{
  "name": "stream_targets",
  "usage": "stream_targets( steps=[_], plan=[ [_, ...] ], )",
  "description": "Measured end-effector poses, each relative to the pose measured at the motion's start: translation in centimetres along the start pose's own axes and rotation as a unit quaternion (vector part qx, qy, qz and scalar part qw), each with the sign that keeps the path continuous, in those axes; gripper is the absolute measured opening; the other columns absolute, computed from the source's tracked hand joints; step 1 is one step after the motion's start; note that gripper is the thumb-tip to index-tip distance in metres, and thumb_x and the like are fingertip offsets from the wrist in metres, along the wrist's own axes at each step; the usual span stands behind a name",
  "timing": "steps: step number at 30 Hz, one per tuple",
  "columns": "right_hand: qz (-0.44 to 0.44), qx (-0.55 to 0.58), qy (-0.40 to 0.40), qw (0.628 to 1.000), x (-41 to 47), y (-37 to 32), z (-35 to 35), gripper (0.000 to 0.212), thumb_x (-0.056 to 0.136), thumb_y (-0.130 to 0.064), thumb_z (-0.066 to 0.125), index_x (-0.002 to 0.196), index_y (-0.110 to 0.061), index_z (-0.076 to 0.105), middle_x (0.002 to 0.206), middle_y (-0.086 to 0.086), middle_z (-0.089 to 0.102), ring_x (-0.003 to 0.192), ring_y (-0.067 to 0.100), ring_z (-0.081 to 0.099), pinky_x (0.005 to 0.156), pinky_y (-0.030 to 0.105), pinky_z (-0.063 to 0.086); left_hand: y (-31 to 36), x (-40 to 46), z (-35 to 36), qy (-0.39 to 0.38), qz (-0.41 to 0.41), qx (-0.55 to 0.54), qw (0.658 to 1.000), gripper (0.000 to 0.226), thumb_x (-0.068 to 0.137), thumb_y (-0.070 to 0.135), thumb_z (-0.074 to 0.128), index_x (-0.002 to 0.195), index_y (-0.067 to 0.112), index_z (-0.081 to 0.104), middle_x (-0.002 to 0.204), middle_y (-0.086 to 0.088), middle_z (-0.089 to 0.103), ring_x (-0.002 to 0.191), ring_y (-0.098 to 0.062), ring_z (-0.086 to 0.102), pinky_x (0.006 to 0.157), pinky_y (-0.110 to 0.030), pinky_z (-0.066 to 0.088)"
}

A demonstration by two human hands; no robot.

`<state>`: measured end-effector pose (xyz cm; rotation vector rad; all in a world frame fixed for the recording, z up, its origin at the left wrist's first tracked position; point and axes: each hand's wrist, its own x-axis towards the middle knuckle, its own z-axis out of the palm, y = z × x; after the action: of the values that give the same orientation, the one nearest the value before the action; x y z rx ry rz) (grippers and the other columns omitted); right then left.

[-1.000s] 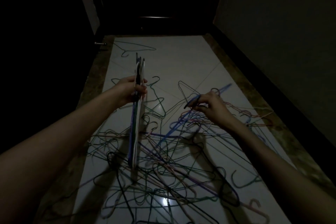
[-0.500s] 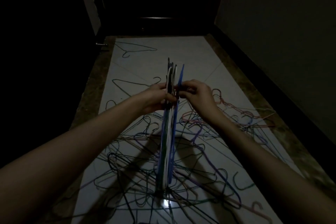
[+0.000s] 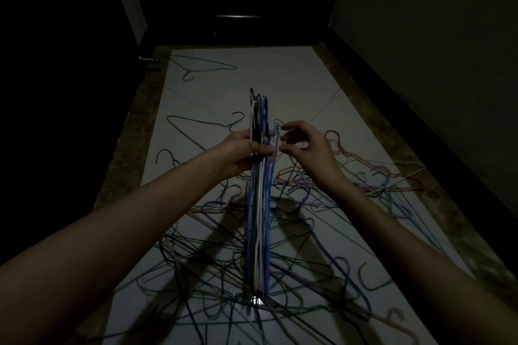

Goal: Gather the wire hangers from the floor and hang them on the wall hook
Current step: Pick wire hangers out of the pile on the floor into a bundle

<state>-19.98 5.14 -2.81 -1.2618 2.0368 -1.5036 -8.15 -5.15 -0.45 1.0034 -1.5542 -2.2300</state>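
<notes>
Gripping the bundle of hangers upright in my left hand keeps hooks aligned; right hand fingers hover loosely curled, holding nothing.

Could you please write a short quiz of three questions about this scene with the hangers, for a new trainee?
1. True or false: the left hand grips a bundle of hangers held upright.
2. Where do most loose hangers lie? A) on a wall hook B) tangled on the floor C) in a basket
3. Fill in: the lone green hanger lies at the ___ end of the floor.

Key: 1 true; 2 B; 3 far. The right hand, fingers curled, is beside the bundle's top.
</notes>
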Motion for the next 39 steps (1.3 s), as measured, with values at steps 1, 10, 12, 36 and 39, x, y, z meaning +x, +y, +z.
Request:
stream_targets(
  steps=[1,10,12,36,39],
  plan=[
    [0.009,-0.011,0.0,1.0,-0.3,1.2,-0.3,0.027,0.08,-0.004,0.068,0.104,-0.015,0.061,0.09,-0.001,0.064,0.085,0.006,0.06,0.072,0.014,0.048,-0.1,0.1,0.0,0.001,-0.007,-0.011,1.0,0.03,0.084,-0.014,0.053,0.101,0.01,0.061,0.076,-0.012,0.061,0.06,-0.018,0.063,0.052,-0.023,0.055],
    [0.157,-0.059,0.017,0.986,-3.5,11.5,-2.7,0.018,0.086,0.002,0.057,0.095,-0.013,0.059,0.081,-0.001,0.061,0.077,0.011,0.06,0.069,0.024,0.049,-1.4,2.7,-0.1,-0.01,-0.044,0.006,0.999,0.023,0.086,-0.012,0.052,0.092,0.01,0.057,0.078,-0.012,0.061,0.068,-0.018,0.062,0.07,-0.027,0.051],
    [0.182,-0.059,0.01,0.982,-4.2,12.9,-2.7,0.018,0.088,0.004,0.054,0.097,-0.011,0.059,0.08,0.001,0.06,0.071,0.007,0.059,0.061,0.016,0.048,-1.6,3.3,-0.2,-0.027,-0.036,0.007,0.999,0.023,0.085,-0.012,0.053,0.089,0.011,0.056,0.081,-0.014,0.059,0.072,-0.021,0.06,0.079,-0.031,0.048],
    [0.184,-0.241,-0.104,0.947,-7.0,16.7,2.4,0.023,0.09,-0.015,0.053,0.112,-0.014,0.059,0.099,0.007,0.067,0.089,0.022,0.061,0.066,0.027,0.039,-1.1,3.8,-2.0,-0.021,0.006,0.069,0.997,0.027,0.086,-0.018,0.048,0.088,0.009,0.054,0.088,-0.013,0.059,0.07,-0.015,0.066,0.059,-0.019,0.056],
    [0.171,-0.284,-0.106,0.937,-6.8,16.3,2.2,0.028,0.09,-0.017,0.054,0.118,-0.015,0.057,0.107,0.007,0.066,0.097,0.024,0.06,0.073,0.031,0.044,-0.5,3.2,-2.2,-0.016,0.011,0.067,0.998,0.028,0.085,-0.018,0.049,0.088,0.009,0.053,0.087,-0.012,0.059,0.064,-0.013,0.065,0.055,-0.018,0.054]
  ],
)
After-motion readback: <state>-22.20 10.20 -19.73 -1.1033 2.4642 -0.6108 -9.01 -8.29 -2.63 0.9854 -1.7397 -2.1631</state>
